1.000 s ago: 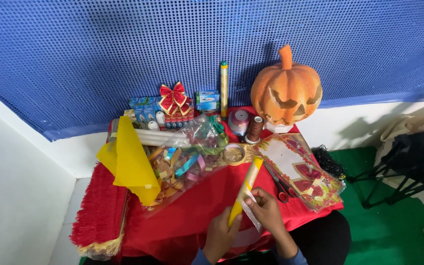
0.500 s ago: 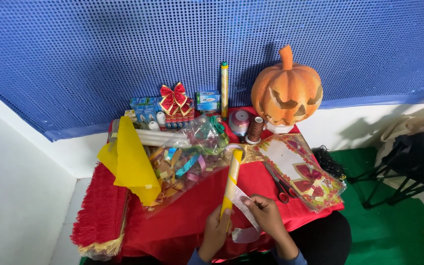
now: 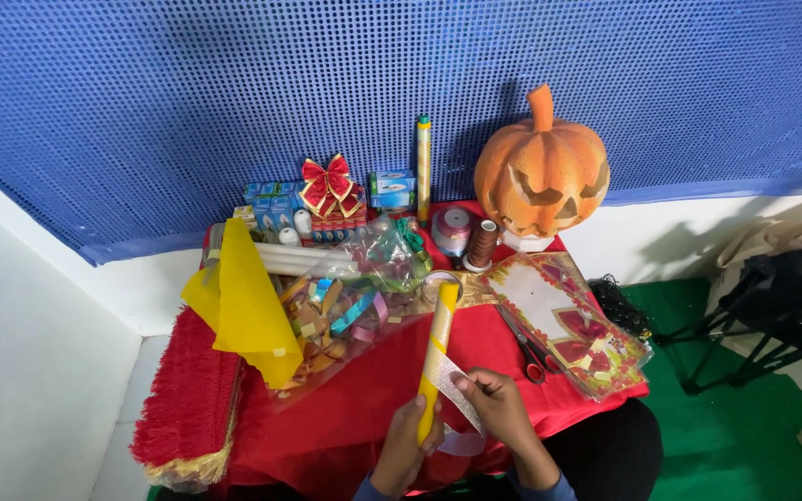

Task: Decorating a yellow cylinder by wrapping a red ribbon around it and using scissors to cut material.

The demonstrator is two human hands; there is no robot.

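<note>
Yellow tube held upright while silver ribbon was laid across it.

The left hand [image 3: 407,443] was closed around the lower end of the yellow tube [image 3: 437,357], propping it upright just above the near edge of the red cloth [image 3: 364,390]. The right hand [image 3: 498,408] pinched one silver ribbon [image 3: 452,385] against the tube's side, its tail curling below the hands. Beyond lay one clear bag [image 3: 345,311] of coloured scraps, one yellow sheet [image 3: 243,306], one pair of scissors [image 3: 523,345] and one patterned tray [image 3: 568,320]. Further back stood two spools [image 3: 468,237], one red bow [image 3: 326,184], one tall stick [image 3: 423,167] and one pumpkin [image 3: 540,172].
</note>
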